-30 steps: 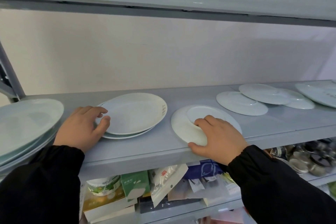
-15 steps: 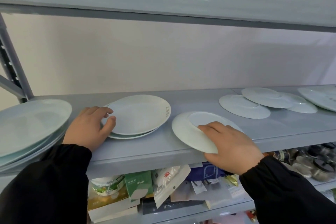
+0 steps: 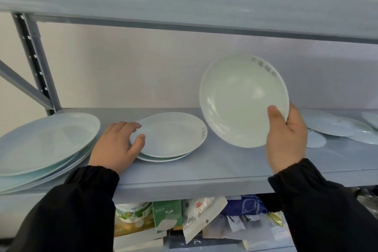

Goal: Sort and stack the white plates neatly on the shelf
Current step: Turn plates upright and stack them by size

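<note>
The plate (image 3: 243, 100) is up off the shelf (image 3: 214, 170), tilted almost upright with its hollow face toward the camera. Its lower right rim sits in the right grip (image 3: 286, 139). That grip pinches the rim, with the thumb (image 3: 275, 114) pressed on the front face and the fingers hidden behind. To the left, a stack (image 3: 173, 137) of two plates lies flat on the shelf, just beside the raised plate's lower edge. The left grip (image 3: 116, 145) curls round the stack's left rim, thumb on the top plate and fingertips along the far edge. Big plates (image 3: 45, 145) are piled at the shelf's left end. Loose plates (image 3: 335, 127) overlap at the right, behind the right grip.
</note>
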A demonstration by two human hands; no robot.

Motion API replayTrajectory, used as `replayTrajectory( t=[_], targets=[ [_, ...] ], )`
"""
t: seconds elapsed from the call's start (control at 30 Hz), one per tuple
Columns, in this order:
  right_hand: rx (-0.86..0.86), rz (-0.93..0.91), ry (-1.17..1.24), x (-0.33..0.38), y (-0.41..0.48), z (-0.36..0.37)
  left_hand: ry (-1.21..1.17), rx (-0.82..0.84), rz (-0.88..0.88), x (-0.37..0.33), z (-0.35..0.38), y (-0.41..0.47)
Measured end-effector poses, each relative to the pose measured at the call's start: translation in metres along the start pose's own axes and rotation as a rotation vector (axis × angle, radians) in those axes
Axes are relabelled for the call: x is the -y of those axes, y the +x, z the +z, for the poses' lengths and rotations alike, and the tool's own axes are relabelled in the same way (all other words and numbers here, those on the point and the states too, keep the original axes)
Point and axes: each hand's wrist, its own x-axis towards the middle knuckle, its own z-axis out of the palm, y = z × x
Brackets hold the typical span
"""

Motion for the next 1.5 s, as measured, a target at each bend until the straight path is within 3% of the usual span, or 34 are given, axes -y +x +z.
replayTrajectory(
  t=[0.1,0.23,0.57,0.73,0.87,1.0,1.1,1.23,1.5],
  targets=[
    [0.015,0.314,0.378,-0.002,0.002,0.028,-0.002,-0.024,0.006,-0.002,-0.003,0.0],
    [0.106,0.552,0.544,-0.01,-0.003,0.065,-0.037,-0.075,0.029,-0.005,-0.008,-0.002],
    [0.344,0.822,0.432,-0.038,-0.01,0.145,-0.173,-0.294,0.042,-0.006,-0.019,-0.004],
    [0.537,0.676,0.013,-0.051,-0.013,0.166,-0.098,-0.212,0.131,-0.007,-0.019,-0.003],
    [0.771,0.339,-0.409,-0.046,-0.007,0.16,-0.051,-0.126,0.165,-0.006,-0.017,-0.002],
    [0.922,0.061,-0.567,-0.053,-0.004,0.155,-0.046,-0.075,0.164,-0.003,-0.014,-0.001],
    [1.018,-0.019,-0.797,-0.063,-0.008,0.153,-0.033,-0.049,0.162,-0.003,-0.013,0.0],
    [1.004,-0.136,-0.862,-0.066,-0.014,0.148,-0.023,-0.03,0.161,-0.003,-0.012,0.0],
    [1.009,-0.2,-0.854,-0.068,-0.013,0.132,-0.02,-0.025,0.155,-0.006,-0.014,-0.002]
  ],
)
